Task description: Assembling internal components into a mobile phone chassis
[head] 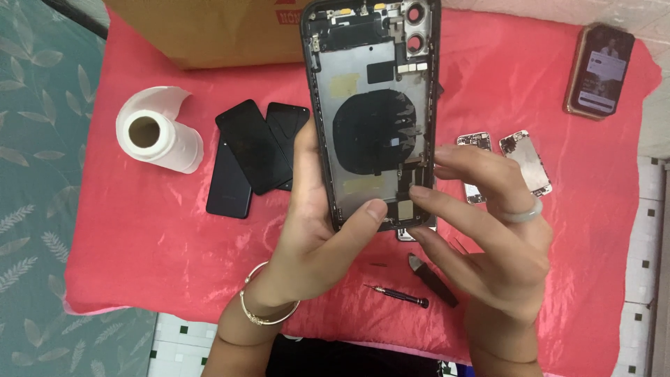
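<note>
An opened phone shell (pixel 373 112) stands upright in mid-air above the red cloth (pixel 139 237), its inside facing the camera: grey metal plate, a round black coil in the middle, two camera rings at the top right corner. The left hand (pixel 314 237) holds it from below and the left, fingers wrapped behind the left edge and the thumb (pixel 366 213) pressed across the lower front. A gold bangle (pixel 262 307) sits on that wrist. The right hand (pixel 488 237) comes in from the right, half open, with its fingertips (pixel 419 194) touching the shell's lower right part by a small brown flex piece; whether they pinch anything there is too small to tell. A pale ring (pixel 522 211) is on one finger.

Under the hands on the cloth lie a small black screwdriver (pixel 398 295) and, just beside it, dark tweezers (pixel 433 278). To the right of the shell, near the right hand, lie two small metal boards (pixel 534 160), close together. To the left lie three black phone panels (pixel 255 153), overlapping one another, and further left a roll of white tissue (pixel 157 136). A phone (pixel 600 70) with a lit screen rests at the far right corner of the cloth. A brown cardboard box (pixel 209 31) stands at the far edge, behind the shell. The cloth covers a surface over tiled floor (pixel 181 342), with a leaf-patterned fabric (pixel 35 174) at the left.
</note>
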